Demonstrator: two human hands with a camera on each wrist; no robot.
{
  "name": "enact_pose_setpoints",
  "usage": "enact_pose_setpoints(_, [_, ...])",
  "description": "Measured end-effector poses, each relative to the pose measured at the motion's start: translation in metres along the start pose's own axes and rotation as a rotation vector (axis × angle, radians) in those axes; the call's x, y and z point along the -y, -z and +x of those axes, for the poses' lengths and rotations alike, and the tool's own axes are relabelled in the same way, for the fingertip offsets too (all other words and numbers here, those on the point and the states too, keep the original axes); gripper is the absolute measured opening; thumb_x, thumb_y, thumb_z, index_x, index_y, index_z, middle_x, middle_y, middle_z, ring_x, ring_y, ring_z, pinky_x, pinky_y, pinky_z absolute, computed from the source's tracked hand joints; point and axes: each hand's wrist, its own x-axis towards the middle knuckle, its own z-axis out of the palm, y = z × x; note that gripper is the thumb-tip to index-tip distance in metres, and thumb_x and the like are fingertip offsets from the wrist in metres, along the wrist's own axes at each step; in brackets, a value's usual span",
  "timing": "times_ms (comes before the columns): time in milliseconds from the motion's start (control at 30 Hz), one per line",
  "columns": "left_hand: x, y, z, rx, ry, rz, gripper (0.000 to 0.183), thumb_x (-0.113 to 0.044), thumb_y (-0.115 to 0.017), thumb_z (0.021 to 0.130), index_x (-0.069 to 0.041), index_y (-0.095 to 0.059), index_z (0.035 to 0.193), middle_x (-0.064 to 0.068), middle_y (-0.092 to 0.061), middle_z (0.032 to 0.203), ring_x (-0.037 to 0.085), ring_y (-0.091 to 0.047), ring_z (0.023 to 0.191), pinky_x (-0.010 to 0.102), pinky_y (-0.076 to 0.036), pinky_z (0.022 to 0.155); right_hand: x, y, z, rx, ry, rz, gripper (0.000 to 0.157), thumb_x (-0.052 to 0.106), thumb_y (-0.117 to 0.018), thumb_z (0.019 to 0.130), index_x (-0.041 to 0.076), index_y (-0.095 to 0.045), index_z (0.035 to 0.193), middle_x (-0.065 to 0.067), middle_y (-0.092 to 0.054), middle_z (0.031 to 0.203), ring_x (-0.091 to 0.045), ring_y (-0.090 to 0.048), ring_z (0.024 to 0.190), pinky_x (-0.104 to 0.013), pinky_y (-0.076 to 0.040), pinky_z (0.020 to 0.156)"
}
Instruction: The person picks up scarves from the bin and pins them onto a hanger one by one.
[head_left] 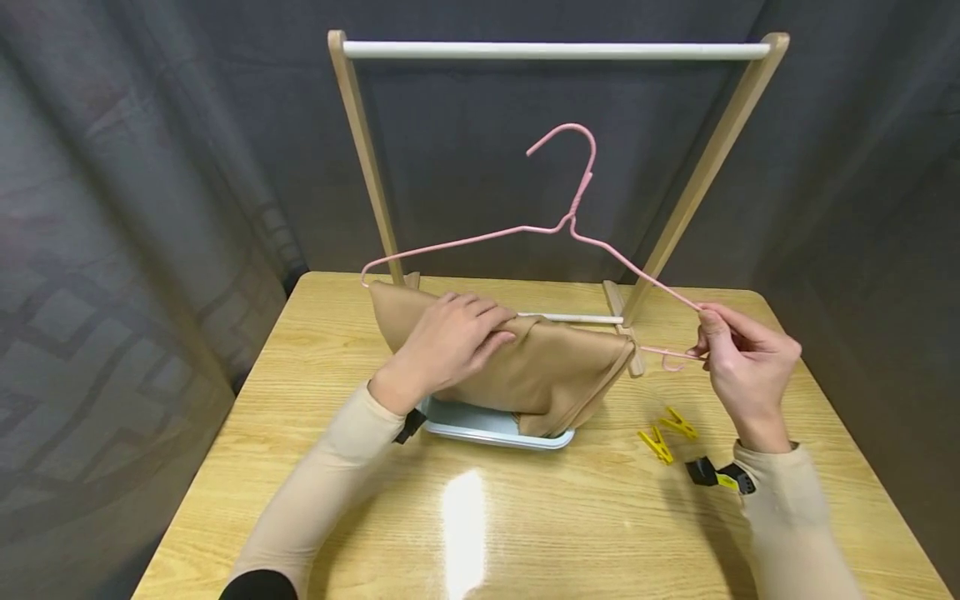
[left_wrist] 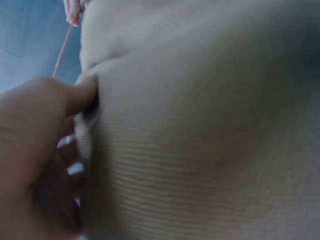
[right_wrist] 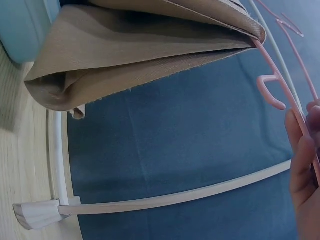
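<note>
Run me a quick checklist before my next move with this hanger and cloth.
1. Right-hand grip on the pink hanger: ok, its fingers hold the right corner.
2. Left-hand grip on the brown cloth: ok, it holds the upper edge.
3. Cloth reaching the right end of the lower bar: not ok, wire shows bare there.
4. Cloth clear of the blue tray: cannot tell, it hangs over it and contact is unclear.
5. Yellow clips at hand: ok, two lie on the table.
6. Hook free: ok, nothing hangs on it.
</note>
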Motion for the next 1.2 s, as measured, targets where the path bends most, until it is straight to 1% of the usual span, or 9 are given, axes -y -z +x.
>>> enact_pose_setpoints(100, [0.000, -0.003, 0.003, -0.051, -0.030, -0.045, 0.023, -0.026, -0.066, 0.107, -0.011, -0.080, 0.117, 0.003, -0.082, 0.110, 0.023, -0.078, 0.102, 0.041, -0.060, 0.088, -0.002, -0.001, -0.002, 0.013, -0.014, 0.053, 0.011, -0.018, -0.067, 0.093, -0.025, -0.072, 0.099, 0.008, -0.071, 0.069, 0.002, -0.062, 0.050, -0.009, -0.044, 0.045])
enact_pose_setpoints(233, [0.002, -0.004, 0.006, -0.158, -0.010, -0.144, 0.017, -0.019, -0.070, 0.104, -0.010, -0.083, 0.109, 0.003, -0.083, 0.100, 0.021, -0.078, 0.089, 0.040, -0.061, 0.081, -0.003, -0.002, -0.003, 0.035, -0.022, 0.063, 0.011, -0.018, -0.066, 0.093, -0.024, -0.073, 0.099, 0.008, -0.071, 0.069, 0.002, -0.062, 0.051, -0.009, -0.045, 0.045])
enact_pose_setpoints(400, [0.002, -0.004, 0.010, -0.277, 0.082, -0.264, 0.017, -0.018, -0.070, 0.102, -0.009, -0.084, 0.107, 0.005, -0.083, 0.098, 0.020, -0.078, 0.085, 0.039, -0.061, 0.077, -0.002, -0.009, -0.005, 0.071, 0.032, 0.016, 0.010, -0.020, -0.067, 0.091, -0.026, -0.072, 0.098, 0.011, -0.071, 0.072, 0.004, -0.063, 0.053, -0.009, -0.049, 0.049])
enact_pose_setpoints(600, [0.001, -0.002, 0.017, -0.335, 0.197, -0.262, 0.020, -0.022, -0.068, 0.104, -0.011, -0.084, 0.110, 0.004, -0.083, 0.103, 0.021, -0.079, 0.090, 0.041, -0.062, 0.073, -0.002, -0.014, -0.008, 0.101, 0.099, 0.057, 0.008, -0.021, -0.067, 0.089, -0.026, -0.071, 0.095, 0.009, -0.071, 0.073, 0.004, -0.065, 0.055, -0.010, -0.054, 0.055])
enact_pose_setpoints(700, [0.000, 0.000, 0.021, -0.286, 0.265, -0.230, 0.020, -0.025, -0.066, 0.105, -0.015, -0.083, 0.111, 0.000, -0.083, 0.104, 0.021, -0.079, 0.092, 0.042, -0.061, 0.073, -0.002, -0.015, -0.010, 0.089, 0.100, 0.071, 0.009, -0.020, -0.068, 0.090, -0.027, -0.071, 0.095, 0.008, -0.071, 0.073, 0.003, -0.065, 0.055, -0.010, -0.053, 0.055])
enact_pose_setpoints(833, [-0.006, 0.000, 0.024, -0.134, 0.287, -0.147, 0.021, -0.021, -0.062, 0.107, -0.015, -0.081, 0.112, 0.000, -0.081, 0.108, 0.022, -0.077, 0.097, 0.041, -0.061, 0.083, 0.000, -0.016, -0.011, 0.051, 0.090, 0.031, 0.009, -0.019, -0.069, 0.091, -0.026, -0.072, 0.096, 0.010, -0.071, 0.073, 0.004, -0.063, 0.054, -0.009, -0.051, 0.053])
enact_pose_setpoints(933, [-0.017, -0.003, 0.026, -0.034, 0.183, -0.102, 0.024, -0.019, -0.058, 0.109, -0.013, -0.079, 0.119, 0.002, -0.079, 0.119, 0.024, -0.072, 0.111, 0.041, -0.057, 0.097, 0.002, -0.017, -0.010, 0.034, 0.077, -0.005, 0.009, -0.019, -0.068, 0.091, -0.025, -0.073, 0.096, 0.011, -0.070, 0.072, 0.005, -0.062, 0.053, -0.009, -0.049, 0.050])
enact_pose_setpoints(1033, [-0.030, -0.005, 0.026, 0.051, 0.054, -0.083, 0.031, -0.030, -0.054, 0.112, -0.015, -0.076, 0.127, 0.002, -0.076, 0.129, 0.025, -0.066, 0.123, 0.042, -0.052, 0.107, 0.003, -0.018, -0.010, 0.024, 0.060, -0.009, 0.009, -0.019, -0.068, 0.091, -0.025, -0.073, 0.095, 0.012, -0.069, 0.071, 0.005, -0.062, 0.052, -0.009, -0.048, 0.049])
enact_pose_setpoints(1200, [-0.040, -0.011, 0.029, 0.135, -0.049, -0.030, 0.039, -0.044, -0.056, 0.110, -0.017, -0.074, 0.133, -0.001, -0.077, 0.129, 0.023, -0.067, 0.123, 0.042, -0.052, 0.104, 0.004, -0.019, -0.007, 0.021, 0.055, 0.000, 0.009, -0.018, -0.068, 0.091, -0.024, -0.073, 0.096, 0.011, -0.070, 0.071, 0.004, -0.062, 0.052, -0.009, -0.047, 0.048])
